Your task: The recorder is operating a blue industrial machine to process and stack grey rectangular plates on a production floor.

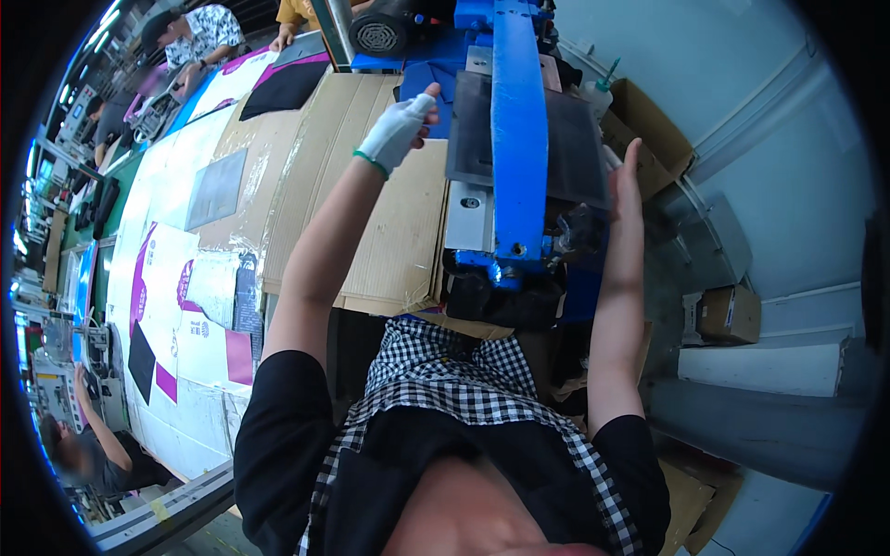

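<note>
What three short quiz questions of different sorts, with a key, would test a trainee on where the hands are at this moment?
1. True or false: the left hand wears a white glove and a green wristband.
2. Which hand is bare and stretched along the right edge of the dark platen? A) left B) right C) neither
3. Fill in: the blue machine arm runs above the dark platen, and the bench beside it is covered with ____.

Key: 1 true. 2 B, the right hand. 3 cardboard sheets. Whether either hand has a grip on anything cannot be told.
</note>
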Demonstrator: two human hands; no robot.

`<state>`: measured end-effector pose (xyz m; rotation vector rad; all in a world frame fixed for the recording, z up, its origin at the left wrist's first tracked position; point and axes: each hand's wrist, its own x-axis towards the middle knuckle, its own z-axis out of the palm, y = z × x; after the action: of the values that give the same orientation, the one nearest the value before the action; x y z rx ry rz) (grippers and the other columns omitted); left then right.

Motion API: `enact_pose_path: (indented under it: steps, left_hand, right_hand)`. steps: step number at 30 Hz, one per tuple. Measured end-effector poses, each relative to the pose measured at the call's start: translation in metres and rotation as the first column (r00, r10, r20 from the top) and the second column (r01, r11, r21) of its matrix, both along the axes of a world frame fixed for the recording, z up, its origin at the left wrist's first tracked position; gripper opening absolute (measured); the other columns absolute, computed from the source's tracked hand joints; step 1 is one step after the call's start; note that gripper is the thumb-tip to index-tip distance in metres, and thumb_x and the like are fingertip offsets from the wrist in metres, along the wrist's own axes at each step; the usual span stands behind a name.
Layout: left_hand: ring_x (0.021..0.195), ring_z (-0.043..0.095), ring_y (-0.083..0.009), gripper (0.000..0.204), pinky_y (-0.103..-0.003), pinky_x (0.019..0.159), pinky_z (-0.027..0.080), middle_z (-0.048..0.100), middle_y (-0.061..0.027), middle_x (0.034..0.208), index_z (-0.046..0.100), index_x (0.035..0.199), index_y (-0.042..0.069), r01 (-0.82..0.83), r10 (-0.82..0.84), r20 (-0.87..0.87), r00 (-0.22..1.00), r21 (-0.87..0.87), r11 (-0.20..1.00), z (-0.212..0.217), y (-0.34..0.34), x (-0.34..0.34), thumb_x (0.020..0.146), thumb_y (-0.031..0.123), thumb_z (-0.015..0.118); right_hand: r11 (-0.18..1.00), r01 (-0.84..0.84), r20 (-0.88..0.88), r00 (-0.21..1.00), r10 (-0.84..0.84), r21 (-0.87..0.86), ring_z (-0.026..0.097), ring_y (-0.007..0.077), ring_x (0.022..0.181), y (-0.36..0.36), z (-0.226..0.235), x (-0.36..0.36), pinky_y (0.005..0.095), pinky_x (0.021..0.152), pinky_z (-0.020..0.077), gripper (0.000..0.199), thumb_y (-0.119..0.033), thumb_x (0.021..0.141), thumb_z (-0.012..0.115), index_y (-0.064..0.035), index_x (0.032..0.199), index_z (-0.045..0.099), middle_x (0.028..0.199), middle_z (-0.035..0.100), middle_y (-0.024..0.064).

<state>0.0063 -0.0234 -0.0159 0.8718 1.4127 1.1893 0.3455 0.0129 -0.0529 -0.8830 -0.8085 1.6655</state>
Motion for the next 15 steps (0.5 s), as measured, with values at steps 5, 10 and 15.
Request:
enact_pose_path:
  steps: [5,10,15]
  left_hand:
    - [0.085,0.06,-0.019,0.032,-0.025,0.077,0.044,0.061,-0.0127,0.1,0.059,0.106,0.004,-0.09,0.089,0.118,0.989,0.008,0.996,0.013,-0.015,-0.01,0.087,0.029,0.055]
    - [0.095,0.059,-0.0193,0.035,-0.025,0.091,0.04,0.059,-0.0123,0.109,0.057,0.113,0.004,-0.173,0.165,0.229,0.959,0.016,0.985,0.027,-0.028,-0.021,0.088,0.028,0.053]
    - [0.09,0.059,-0.0182,0.031,-0.025,0.086,0.044,0.062,-0.0107,0.101,0.058,0.11,0.003,-0.11,0.038,0.312,0.949,0.216,0.97,0.053,-0.053,-0.101,0.086,0.022,0.056]
  right_hand:
    - [0.948,0.313,-0.014,0.949,-0.315,-0.053,0.053,0.0062,0.064,0.015,-0.008,0.022,0.0168,0.046,0.038,0.04,-0.039,0.085,0.056,-0.0007,0.098,0.056,0.084,0.058,0.0064]
    - [0.928,0.373,-0.012,0.928,-0.373,0.023,0.046,0.0024,0.056,0.001,0.002,0.012,0.0151,0.039,0.0288,0.031,-0.03,0.082,0.063,-0.001,0.093,0.056,0.08,0.056,0.0037]
    - [0.934,0.352,-0.039,0.936,-0.35,0.061,0.046,0.003,0.058,-0.002,0.005,0.019,0.0149,0.042,0.03,0.029,-0.026,0.082,0.064,-0.001,0.094,0.057,0.082,0.056,0.0039]
